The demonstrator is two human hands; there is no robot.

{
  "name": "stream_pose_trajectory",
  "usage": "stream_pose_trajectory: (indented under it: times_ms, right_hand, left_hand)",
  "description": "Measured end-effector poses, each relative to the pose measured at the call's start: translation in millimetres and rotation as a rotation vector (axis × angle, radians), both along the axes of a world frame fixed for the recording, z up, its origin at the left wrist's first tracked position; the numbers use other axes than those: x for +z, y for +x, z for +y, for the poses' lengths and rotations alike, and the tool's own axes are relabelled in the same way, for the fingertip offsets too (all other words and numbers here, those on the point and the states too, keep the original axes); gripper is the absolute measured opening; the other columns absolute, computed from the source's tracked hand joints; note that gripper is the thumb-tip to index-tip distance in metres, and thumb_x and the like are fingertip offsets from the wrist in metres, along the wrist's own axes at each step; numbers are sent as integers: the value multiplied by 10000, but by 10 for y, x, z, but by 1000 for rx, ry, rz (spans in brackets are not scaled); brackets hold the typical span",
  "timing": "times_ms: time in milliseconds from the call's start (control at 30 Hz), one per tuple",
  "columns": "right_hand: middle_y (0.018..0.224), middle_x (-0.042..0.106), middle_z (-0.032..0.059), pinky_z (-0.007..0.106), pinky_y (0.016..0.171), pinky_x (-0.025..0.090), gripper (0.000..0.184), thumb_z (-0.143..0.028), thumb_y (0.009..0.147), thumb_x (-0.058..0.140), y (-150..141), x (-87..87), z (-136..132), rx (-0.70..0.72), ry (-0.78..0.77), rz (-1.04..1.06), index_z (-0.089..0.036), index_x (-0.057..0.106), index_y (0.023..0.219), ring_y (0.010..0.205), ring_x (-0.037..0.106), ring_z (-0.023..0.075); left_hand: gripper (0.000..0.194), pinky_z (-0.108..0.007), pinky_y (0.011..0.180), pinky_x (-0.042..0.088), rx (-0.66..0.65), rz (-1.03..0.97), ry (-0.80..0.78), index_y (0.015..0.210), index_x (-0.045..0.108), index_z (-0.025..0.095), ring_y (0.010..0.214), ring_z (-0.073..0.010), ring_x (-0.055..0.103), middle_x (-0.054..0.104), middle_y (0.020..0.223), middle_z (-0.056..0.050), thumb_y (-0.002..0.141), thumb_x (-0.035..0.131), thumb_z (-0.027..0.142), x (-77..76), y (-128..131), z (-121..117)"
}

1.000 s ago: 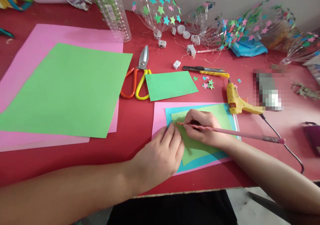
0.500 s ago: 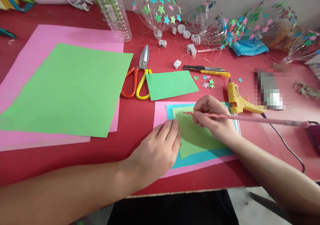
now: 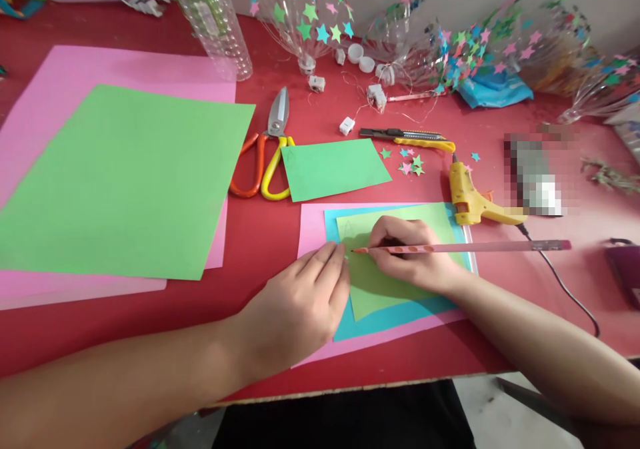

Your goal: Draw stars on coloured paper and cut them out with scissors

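My right hand (image 3: pixel 413 256) is closed on a long pink pencil (image 3: pixel 495 246), its tip touching a light green sheet (image 3: pixel 400 289) near that sheet's left edge. The green sheet lies on a blue sheet (image 3: pixel 395 316), which lies on a pink sheet (image 3: pixel 311 226). My left hand (image 3: pixel 300 309) rests flat on the left side of this stack, fingers stretched out beside the pencil tip, holding nothing.
A small green card (image 3: pixel 333 168), orange-and-yellow scissors (image 3: pixel 267 152), a yellow utility knife (image 3: pixel 407 138) and a yellow glue gun (image 3: pixel 473 199) with cord lie behind the stack. Large green-on-pink sheets (image 3: pixel 120 176) fill the left. Star-covered plastic bottles (image 3: pixel 305 19) line the back. The table edge (image 3: pixel 380 386) runs close to me.
My right hand lifted the pencil toward the sheet's top, then came back down; the tip now sits near the left edge again. The left hand stays on the stack.
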State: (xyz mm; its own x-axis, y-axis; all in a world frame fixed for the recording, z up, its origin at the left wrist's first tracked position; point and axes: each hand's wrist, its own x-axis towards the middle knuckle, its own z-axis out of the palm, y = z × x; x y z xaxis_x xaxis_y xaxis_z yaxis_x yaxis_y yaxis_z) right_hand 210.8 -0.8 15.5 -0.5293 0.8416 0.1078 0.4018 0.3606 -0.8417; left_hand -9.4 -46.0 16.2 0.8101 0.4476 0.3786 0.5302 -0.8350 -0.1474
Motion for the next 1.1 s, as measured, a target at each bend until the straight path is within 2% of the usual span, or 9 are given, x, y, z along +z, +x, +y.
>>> stream_pose_trajectory:
  times_ms: [467, 767, 1100]
  right_hand:
    - [621, 523, -45, 176, 488, 335, 125, -92, 797, 560, -2, 8, -13, 42, -34, -31, -179, 518, 717, 535, 432, 64]
    - [619, 482, -56, 179, 499, 323, 161, -78, 795, 547, -28, -12, -1, -39, 19, -21, -192, 467, 714, 550, 411, 65]
    - [618, 455, -61, 194, 491, 309, 185, -75, 802, 542, -59, -9, 4, -110, 5, 0, -202, 445, 710, 543, 367, 72]
  left_hand:
    - [263, -408, 846, 634, -17, -19, -7, 1017, 731, -35, 997, -347, 733, 730, 1076, -262, 844, 544, 33, -4, -1, 1]
    - [268, -409, 852, 632, -7, -14, 2, 1021, 726, -39, 1006, -350, 730, 724, 1090, -268, 839, 546, 37, -3, 13, -8]
    - [256, -407, 848, 632, 0, -21, 16, 993, 731, -31, 995, -349, 732, 730, 1072, -264, 826, 548, 36, -33, 21, -6]
